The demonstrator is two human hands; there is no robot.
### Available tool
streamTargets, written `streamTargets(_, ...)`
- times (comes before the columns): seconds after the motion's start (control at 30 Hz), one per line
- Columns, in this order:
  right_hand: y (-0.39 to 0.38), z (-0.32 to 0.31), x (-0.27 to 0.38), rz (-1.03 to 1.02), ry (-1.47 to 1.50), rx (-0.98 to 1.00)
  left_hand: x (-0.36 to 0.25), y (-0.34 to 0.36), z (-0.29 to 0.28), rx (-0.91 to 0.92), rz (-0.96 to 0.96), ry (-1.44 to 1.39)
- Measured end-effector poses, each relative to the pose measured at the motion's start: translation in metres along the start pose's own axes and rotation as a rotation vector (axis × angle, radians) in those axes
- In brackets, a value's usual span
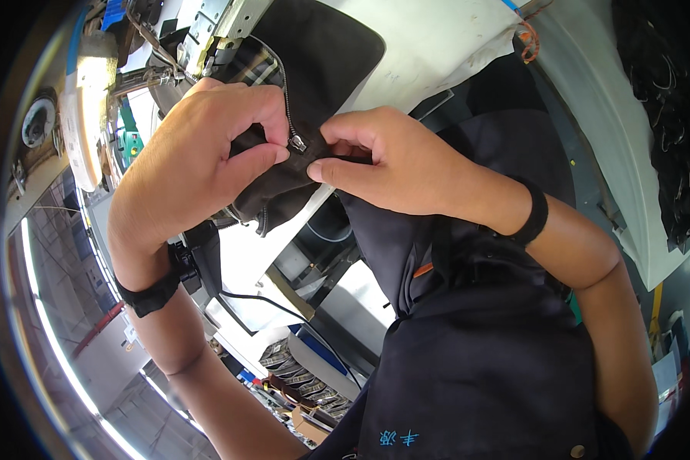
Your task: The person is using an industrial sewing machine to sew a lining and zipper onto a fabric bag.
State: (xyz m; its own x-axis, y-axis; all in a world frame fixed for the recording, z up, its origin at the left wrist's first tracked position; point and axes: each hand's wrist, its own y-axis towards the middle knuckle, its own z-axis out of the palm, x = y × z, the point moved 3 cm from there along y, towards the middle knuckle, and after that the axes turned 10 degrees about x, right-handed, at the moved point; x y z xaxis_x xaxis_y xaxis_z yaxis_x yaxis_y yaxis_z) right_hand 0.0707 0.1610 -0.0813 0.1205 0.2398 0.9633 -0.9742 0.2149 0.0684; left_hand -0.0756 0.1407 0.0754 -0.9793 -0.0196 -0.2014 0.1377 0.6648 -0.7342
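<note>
A dark brown fabric piece (337,57) with a metal zipper (287,96) and some plaid lining (264,69) lies under my hands. The silver zipper slider (298,143) shows between them. My left hand (199,146) has thumb and forefinger pinched on the cloth just left of the slider. On the other side, my right hand (391,161) grips the edge of the fabric between thumb and curled fingers. Below the hands, another stretch of zipper (263,221) hangs on the folded cloth. The fingertips hide part of the fabric.
A sewing machine (222,34) stands at the upper left, close to my left hand. The white tabletop (445,46) extends to the right. Dark cloth pieces (659,130) hang over a pale surface at the far right. Plaid pieces (314,383) are stacked below.
</note>
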Motion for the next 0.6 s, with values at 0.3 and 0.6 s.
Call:
streamTargets(0.3,0.0008,-0.0029,0.0053,-0.029,-0.102,0.011,0.0042,-0.0008,0.0007,0.037,-0.034,-0.113)
streamTargets(0.6,0.0017,-0.0034,0.0041,-0.039,-0.162,0.009,0.0072,0.0007,0.0039,0.005,-0.014,-0.194)
